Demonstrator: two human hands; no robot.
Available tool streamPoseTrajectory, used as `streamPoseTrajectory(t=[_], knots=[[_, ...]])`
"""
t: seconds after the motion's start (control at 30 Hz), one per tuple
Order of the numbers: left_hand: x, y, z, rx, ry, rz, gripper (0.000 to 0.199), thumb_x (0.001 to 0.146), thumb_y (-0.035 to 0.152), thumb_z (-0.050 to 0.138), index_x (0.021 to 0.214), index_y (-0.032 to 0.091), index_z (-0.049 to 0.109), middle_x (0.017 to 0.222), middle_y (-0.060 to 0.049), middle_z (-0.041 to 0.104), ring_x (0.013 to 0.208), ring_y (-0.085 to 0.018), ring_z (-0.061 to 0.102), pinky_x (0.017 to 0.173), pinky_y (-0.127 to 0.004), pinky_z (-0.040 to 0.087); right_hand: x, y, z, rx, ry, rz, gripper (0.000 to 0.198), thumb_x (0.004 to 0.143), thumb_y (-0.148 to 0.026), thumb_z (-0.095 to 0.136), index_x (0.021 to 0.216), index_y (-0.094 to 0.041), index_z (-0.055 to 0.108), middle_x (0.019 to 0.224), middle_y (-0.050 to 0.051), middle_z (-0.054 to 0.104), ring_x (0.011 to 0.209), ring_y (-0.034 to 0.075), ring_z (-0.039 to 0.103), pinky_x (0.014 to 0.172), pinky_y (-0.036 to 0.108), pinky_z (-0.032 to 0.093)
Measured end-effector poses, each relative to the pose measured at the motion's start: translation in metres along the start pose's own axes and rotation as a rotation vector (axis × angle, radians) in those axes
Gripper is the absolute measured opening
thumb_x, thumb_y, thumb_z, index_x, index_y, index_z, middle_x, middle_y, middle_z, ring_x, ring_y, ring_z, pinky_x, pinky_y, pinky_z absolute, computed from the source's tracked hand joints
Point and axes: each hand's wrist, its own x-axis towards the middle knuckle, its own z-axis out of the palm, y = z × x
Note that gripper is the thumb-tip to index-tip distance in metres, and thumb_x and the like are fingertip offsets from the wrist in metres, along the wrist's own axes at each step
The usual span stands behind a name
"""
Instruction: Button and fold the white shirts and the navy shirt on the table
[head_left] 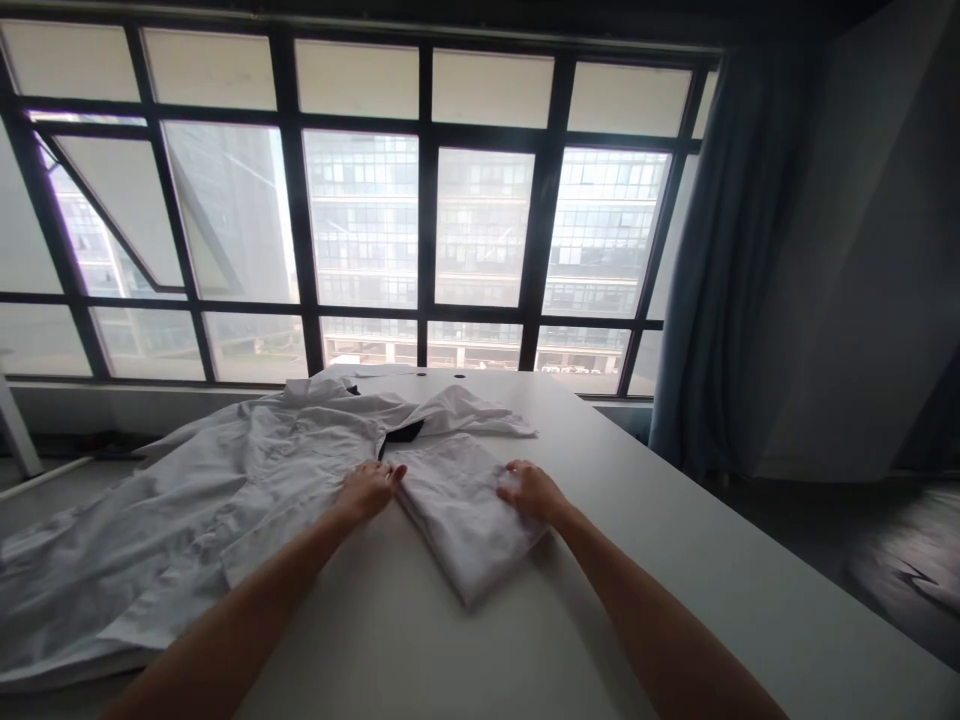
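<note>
A folded white garment [465, 510] lies on the white table, one corner pointing towards me. My left hand [370, 490] is at its left edge, where it meets a spread-out white garment [225, 500]; the thumb points right and the fingers lie on the cloth. On the folded garment's right side rests my right hand [534, 492], thumb and fingers apart, touching the top of the cloth. A dark piece [405, 432] shows between the two garments, just beyond my left hand. The undersides of both hands are hidden.
The white table [675, 540] runs away from me towards large dark-framed windows [360, 220]. One window pane at the left is tilted out. A blue-grey curtain [720, 280] hangs at the right. A blurred pale bundle [911, 550] sits low at the far right.
</note>
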Motion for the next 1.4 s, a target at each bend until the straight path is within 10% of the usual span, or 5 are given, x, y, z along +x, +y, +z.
streamPoseTrajectory(t=[0.27, 0.4, 0.6, 1.07, 1.4], knots=[[-0.009, 0.021, -0.005, 0.011, 0.087, -0.006, 0.02, 0.092, 0.03, 0.052, 0.096, 0.018, 0.067, 0.112, -0.013, 0.069, 0.11, -0.028, 0.061, 0.094, -0.037, 0.045, -0.005, -0.024, 0.008, 0.443, -0.108, -0.067, 0.032, 0.077, -0.025, 0.071, 0.107, -0.014, 0.07, 0.104, 0.01, 0.072, 0.091, 0.02, 0.068, 0.077, 0.028, 0.054], [-0.006, 0.023, -0.021, -0.474, 0.11, -0.069, 0.028, 0.094, 0.035, 0.045, 0.103, 0.018, 0.065, 0.095, -0.01, 0.072, 0.097, -0.026, 0.065, 0.084, -0.035, 0.049, -0.004, -0.026, 0.002, 0.581, -0.188, 0.018, 0.027, 0.089, -0.032, 0.061, 0.106, -0.012, 0.066, 0.081, 0.006, 0.07, 0.059, 0.012, 0.064, 0.045, 0.018, 0.044], [-0.03, 0.016, -0.081, -1.232, -0.543, 0.292, 0.072, 0.078, 0.071, 0.058, 0.12, 0.013, 0.063, 0.105, -0.014, 0.072, 0.1, -0.03, 0.067, 0.084, -0.039, 0.051, 0.004, -0.002, -0.017, 0.647, 0.035, 0.176, 0.023, 0.098, -0.031, 0.047, 0.095, -0.012, 0.06, 0.079, 0.006, 0.069, 0.05, 0.008, 0.059, 0.042, 0.017, 0.041], [-0.04, 0.028, -0.045, -0.461, -0.354, 0.493, 0.041, 0.084, 0.044, 0.066, 0.116, 0.018, 0.071, 0.121, -0.012, 0.07, 0.113, -0.026, 0.063, 0.1, -0.035, 0.047, -0.024, -0.053, 0.007, 0.471, -0.163, -0.447, 0.037, 0.076, -0.045, 0.076, 0.096, -0.014, 0.076, 0.101, 0.011, 0.071, 0.075, 0.016, 0.062, 0.069, 0.028, 0.05], [-0.043, 0.032, -0.037, -0.414, -0.421, 0.629, 0.029, 0.088, 0.046, 0.063, 0.099, 0.023, 0.077, 0.119, -0.007, 0.07, 0.115, -0.023, 0.061, 0.102, -0.031, 0.044, -0.055, -0.096, -0.03, 0.684, -1.514, -0.522, 0.092, 0.055, -0.07, 0.082, 0.122, -0.008, 0.067, 0.088, 0.01, 0.072, 0.064, 0.013, 0.062, 0.064, 0.025, 0.05]])
